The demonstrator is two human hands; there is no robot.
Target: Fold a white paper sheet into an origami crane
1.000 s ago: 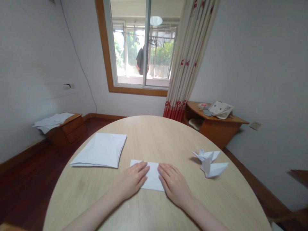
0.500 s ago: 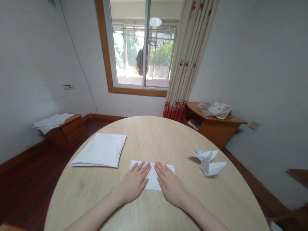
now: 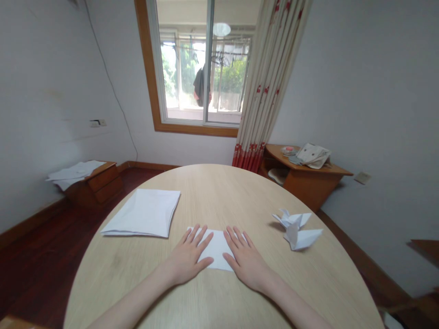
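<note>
A small sheet of white paper (image 3: 218,250) lies flat on the round wooden table (image 3: 219,196) in front of me. My left hand (image 3: 190,256) rests flat on its left side, fingers spread and the thumb pointing inward. On the right side of the sheet lies my right hand (image 3: 246,259), also open with its fingers apart. Both hands cover the side edges of the paper, and its middle strip shows between them. To the right stand two folded paper birds (image 3: 303,238), close together. A stack of white paper (image 3: 146,212) sits to the left.
Beyond the table, a low cabinet (image 3: 103,183) with papers on top stands at the left. A corner desk (image 3: 308,183) holding a cloth bag (image 3: 314,155) is at the right, beside the curtain (image 3: 267,91). A window is straight ahead.
My hands have slid apart, the left one to the left and the right one to the right, with fingers spreading wider. More of the sheet's middle now shows.
</note>
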